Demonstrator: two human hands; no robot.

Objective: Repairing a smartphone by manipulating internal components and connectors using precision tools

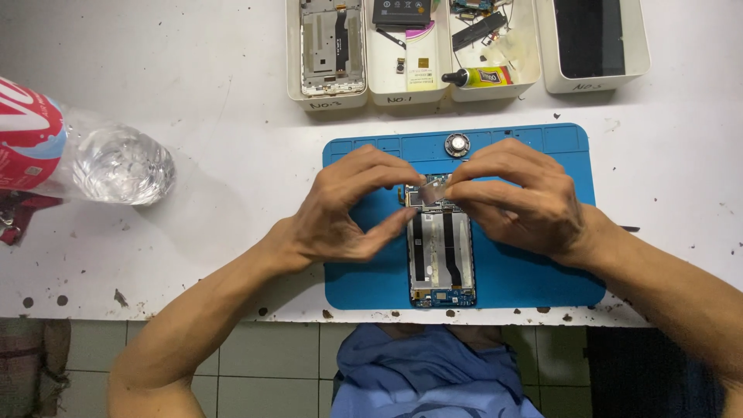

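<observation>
An opened phone [440, 259] with its back cover off lies lengthwise on a blue work mat [526, 279], its inner boards and black flex cables showing. My left hand [348, 209] and my right hand [515, 197] meet over the phone's top end. The fingertips of both pinch a small silvery metal plate [433, 190] there. A small round silver part [457, 144] lies on the mat just beyond my hands.
Several white trays stand along the table's far edge: one with a phone frame [331, 46], others with small parts, a yellow glue tube [480, 77] and a dark panel [590, 35]. A clear plastic bottle [93, 155] with a red label lies at left.
</observation>
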